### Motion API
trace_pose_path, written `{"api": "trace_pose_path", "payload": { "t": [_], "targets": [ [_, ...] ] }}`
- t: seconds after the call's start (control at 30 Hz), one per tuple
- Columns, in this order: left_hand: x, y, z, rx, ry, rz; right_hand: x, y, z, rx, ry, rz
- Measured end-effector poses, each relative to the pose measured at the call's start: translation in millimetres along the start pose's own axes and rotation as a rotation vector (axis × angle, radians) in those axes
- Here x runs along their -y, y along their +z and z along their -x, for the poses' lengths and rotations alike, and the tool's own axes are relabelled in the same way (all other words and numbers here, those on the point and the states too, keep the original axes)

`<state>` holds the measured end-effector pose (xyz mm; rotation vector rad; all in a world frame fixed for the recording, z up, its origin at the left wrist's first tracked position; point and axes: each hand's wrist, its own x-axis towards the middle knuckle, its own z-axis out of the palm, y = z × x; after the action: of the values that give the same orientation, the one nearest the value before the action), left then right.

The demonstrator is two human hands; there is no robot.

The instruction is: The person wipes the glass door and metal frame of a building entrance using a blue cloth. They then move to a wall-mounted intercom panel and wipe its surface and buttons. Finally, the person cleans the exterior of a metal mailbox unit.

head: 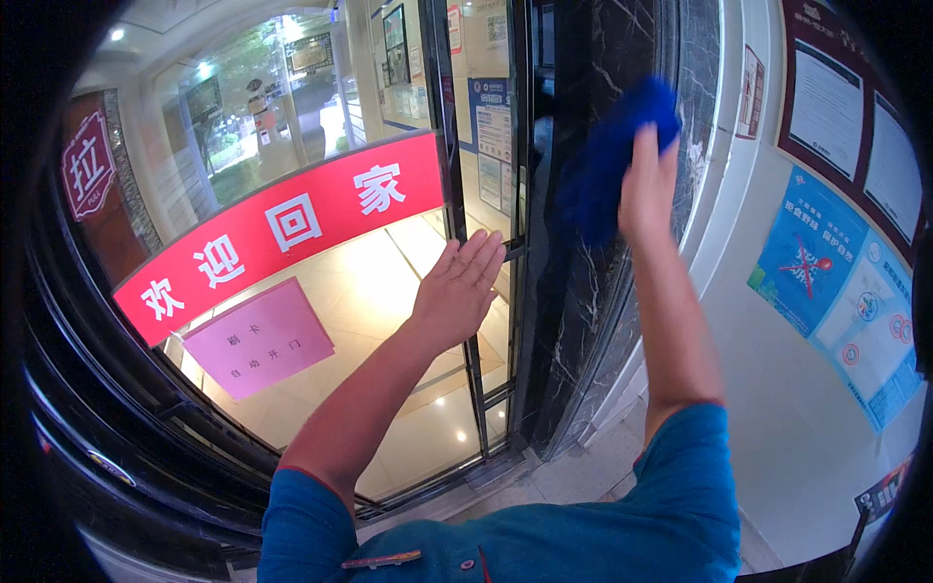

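My right hand (651,193) is raised and grips a blue cloth (598,175) in front of the dark veined marble door surround (590,342). Motion blurs the cloth, and I cannot tell how much of it touches the stone. Lower and to the left, my left hand (459,291) is held out flat with its fingers stretched and nothing in it. It appears before the glass door (379,277), near the black metal door frame (474,379); contact with either is unclear.
A red banner (332,197) with white characters and a pink paper notice (259,339) are on the glass. Blue posters (809,240) and a framed notice board (791,138) hang on the right-hand wall (736,408). Pale floor tiles (576,481) lie below.
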<state>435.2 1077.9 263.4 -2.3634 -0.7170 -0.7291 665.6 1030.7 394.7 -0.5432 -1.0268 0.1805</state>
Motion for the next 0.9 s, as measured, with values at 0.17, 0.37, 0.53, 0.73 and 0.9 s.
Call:
{"api": "trace_pose_path", "payload": {
  "t": [0.17, 0.37, 0.53, 0.73, 0.9],
  "targets": [
    [9, 10, -10, 0.063, -0.013, 0.017, 3, 60, -140, -0.096, -0.691, 0.192],
    [-18, 22, -27, 0.068, 0.165, 0.082, -24, 104, -200, -0.07, -0.982, 0.471],
    [-3, 49, -18, 0.144, 0.058, 0.033, -69, 100, -150, 0.023, -0.88, 0.692],
    [16, 53, 13, 0.13, 0.057, -0.129, -163, 20, -8, 0.102, -0.816, 0.8],
    [9, 57, 8, 0.14, 0.065, -0.146, -278, -98, 225, 0.328, -0.237, 0.927]
  ]
}}
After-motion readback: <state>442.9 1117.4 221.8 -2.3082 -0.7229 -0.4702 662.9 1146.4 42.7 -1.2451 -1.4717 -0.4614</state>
